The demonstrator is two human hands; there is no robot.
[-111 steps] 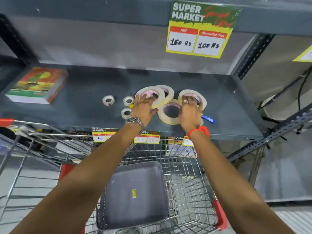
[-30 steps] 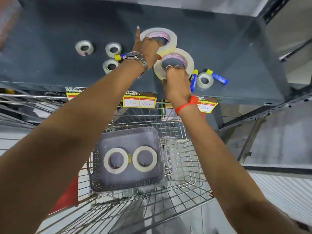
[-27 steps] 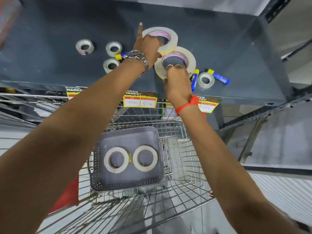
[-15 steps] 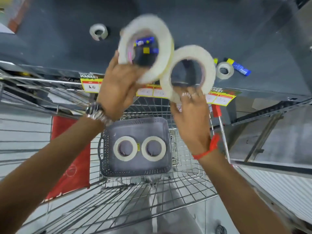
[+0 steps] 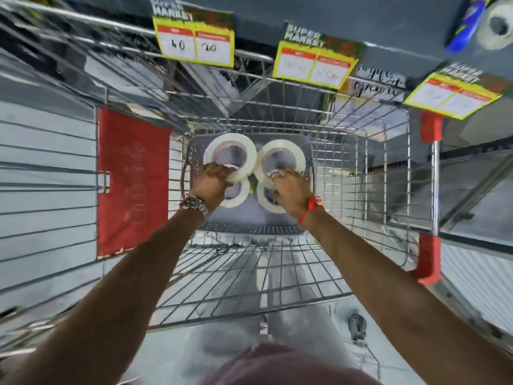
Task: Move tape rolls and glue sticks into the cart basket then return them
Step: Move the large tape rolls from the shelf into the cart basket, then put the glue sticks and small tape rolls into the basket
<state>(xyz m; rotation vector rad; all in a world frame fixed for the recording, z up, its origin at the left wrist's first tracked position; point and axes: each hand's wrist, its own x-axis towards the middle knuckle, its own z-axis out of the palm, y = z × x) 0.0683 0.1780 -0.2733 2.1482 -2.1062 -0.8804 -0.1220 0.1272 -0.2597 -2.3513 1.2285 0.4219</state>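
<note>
Both my hands are down inside the wire cart, over the grey plastic basket [image 5: 249,230]. My left hand [image 5: 212,180] grips a large cream tape roll [image 5: 251,154] by its near rim. My right hand [image 5: 290,190] grips a second large tape roll [image 5: 298,155] the same way. Beneath them two more large rolls lie flat in the basket, one on the left [image 5: 237,200] and one on the right [image 5: 268,205], partly covered by my hands. On the shelf at the top right a blue glue stick [image 5: 462,29] lies beside a small tape roll [image 5: 497,26].
The wire cart [image 5: 374,168] surrounds the basket, with a red flap [image 5: 130,182] on its left and red corner guards [image 5: 429,257] on the right. Yellow price tags [image 5: 315,59] hang from the dark shelf edge above the cart. The frame is motion-blurred.
My hands lifted the two large rolls off the shelf and brought them down into the cart, just over the two rolls lying in the basket. The view has tipped downward.
</note>
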